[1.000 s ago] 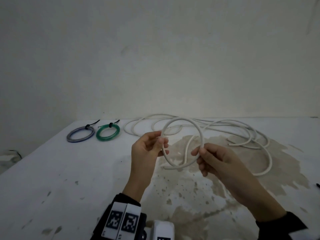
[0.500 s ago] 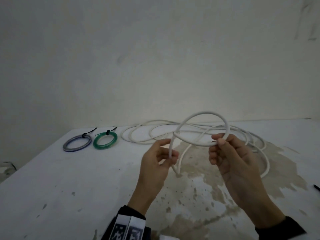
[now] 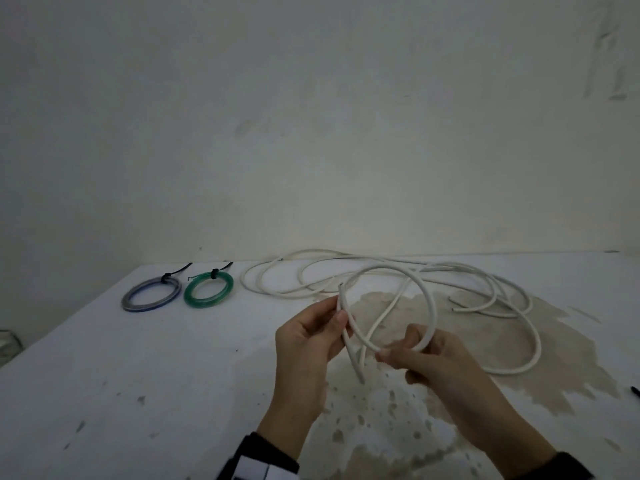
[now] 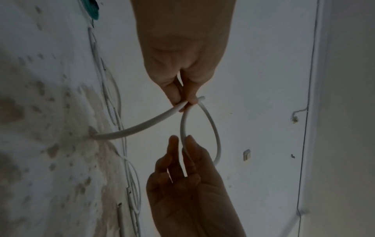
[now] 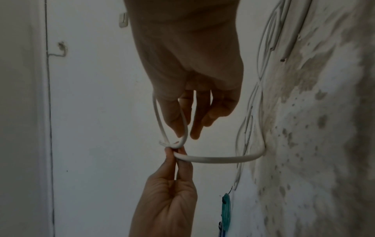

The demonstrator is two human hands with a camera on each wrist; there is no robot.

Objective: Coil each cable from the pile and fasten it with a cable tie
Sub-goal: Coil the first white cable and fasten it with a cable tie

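Observation:
A white cable [image 3: 430,303] forms one loop in the air above the table [image 3: 138,375]. My left hand [image 3: 341,315] pinches the loop's left side near the cable's free end, between thumb and fingers. My right hand [image 3: 384,353] pinches the loop's bottom. In the left wrist view the left hand [image 4: 186,101] holds the crossing strands and the right hand [image 4: 183,141] grips the cable [image 4: 216,128] below. The right wrist view shows the right hand [image 5: 183,133] with the loop over its fingers and the left hand [image 5: 175,150] pinching the cable [image 5: 219,159]. The cable's tail runs down to the table.
A pile of loose white cables [image 3: 485,282] lies at the back and right of the table. Two tied coils lie at the back left, a blue one [image 3: 151,295] and a green one [image 3: 208,291]. A black cable tie [image 3: 635,391] shows at the right edge.
My right hand went up with the loop and has come back down towards me, now holding the loop's bottom. The left hand has kept its pinch.

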